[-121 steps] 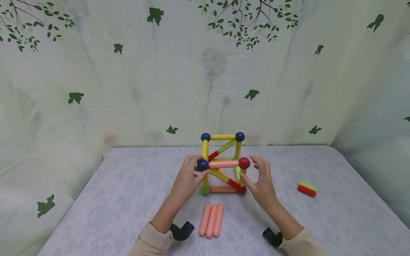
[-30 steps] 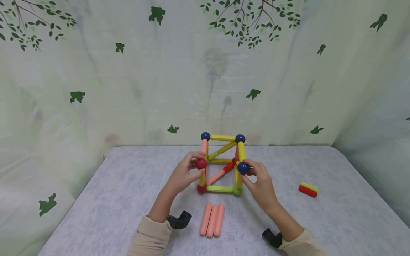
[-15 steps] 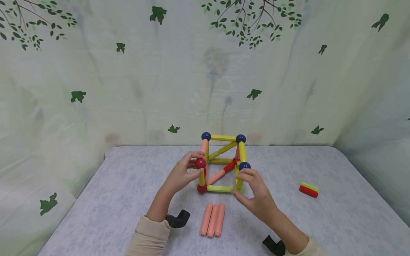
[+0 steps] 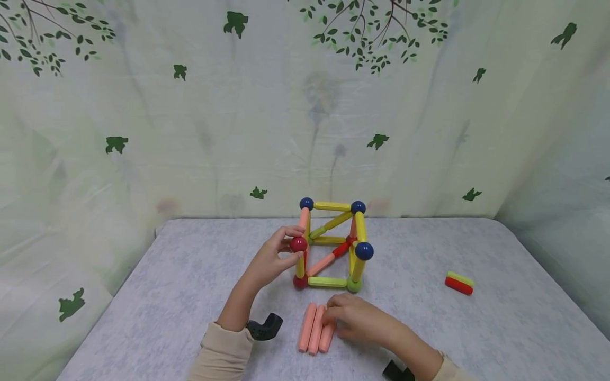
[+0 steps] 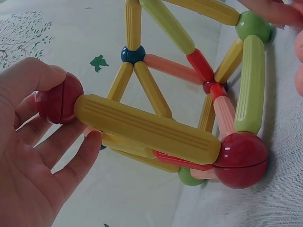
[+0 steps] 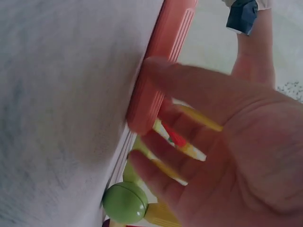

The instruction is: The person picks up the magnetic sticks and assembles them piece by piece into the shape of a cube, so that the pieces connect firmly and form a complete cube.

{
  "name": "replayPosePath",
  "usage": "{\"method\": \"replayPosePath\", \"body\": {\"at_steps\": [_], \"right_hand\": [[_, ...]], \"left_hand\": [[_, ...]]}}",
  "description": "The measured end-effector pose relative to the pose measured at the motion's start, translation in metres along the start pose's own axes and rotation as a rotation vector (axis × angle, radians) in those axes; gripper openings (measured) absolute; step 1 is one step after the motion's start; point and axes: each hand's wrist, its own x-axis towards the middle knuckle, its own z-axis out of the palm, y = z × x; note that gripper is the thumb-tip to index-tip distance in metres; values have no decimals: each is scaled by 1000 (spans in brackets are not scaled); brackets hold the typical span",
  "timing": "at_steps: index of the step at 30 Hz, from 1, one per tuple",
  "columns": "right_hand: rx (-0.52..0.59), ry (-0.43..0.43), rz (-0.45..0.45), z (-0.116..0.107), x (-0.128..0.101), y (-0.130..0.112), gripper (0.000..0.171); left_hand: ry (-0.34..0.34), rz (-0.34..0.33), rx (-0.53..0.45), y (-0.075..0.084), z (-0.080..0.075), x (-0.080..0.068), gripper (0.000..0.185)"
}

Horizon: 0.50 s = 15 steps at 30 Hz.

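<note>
A cube-like frame (image 4: 332, 206) of magnetic sticks and balls stands mid-table, with slanting sticks across some sides. At its upper front left corner my left hand (image 4: 271, 260) holds the red ball (image 4: 298, 244) between thumb and fingers; the left wrist view shows a yellow stick (image 5: 147, 127) running from that ball to a lower red ball (image 5: 240, 161). The upper front right corner has a blue ball (image 4: 364, 251). In front of the frame, my right hand (image 4: 362, 320) pinches the rightmost pink stick (image 4: 326, 343), partly covering it. Two other pink sticks (image 4: 307, 328) lie beside it.
A short yellow-green stick (image 4: 460, 277) and a short red stick (image 4: 459, 286) lie side by side at the right of the table. Behind the grey table (image 4: 205, 238) hangs a leaf-print curtain (image 4: 214, 132).
Since four seconds ago the frame has been turned, bringing another side to the front. My right hand has let go of the blue ball and come down to the pink sticks; the left stays.
</note>
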Motion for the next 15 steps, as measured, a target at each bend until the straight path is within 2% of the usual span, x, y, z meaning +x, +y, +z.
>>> {"method": "replayPosePath", "body": {"at_steps": [4, 7, 9, 12, 15], "right_hand": [[-76, 8, -8, -1, 0, 0, 24], [-39, 17, -12, -8, -1, -1, 23], [19, 54, -12, -16, -3, -3, 23], [81, 207, -32, -32, -6, -7, 23], [21, 441, -96, -48, -6, -9, 26]], "left_hand": [[5, -14, 1, -16, 1, 2, 31], [10, -14, 3, -23, 1, 3, 32], [10, -19, 6, -24, 1, 3, 32], [4, -35, 6, -20, 1, 3, 32], [-4, -32, -2, -8, 1, 1, 32]]}}
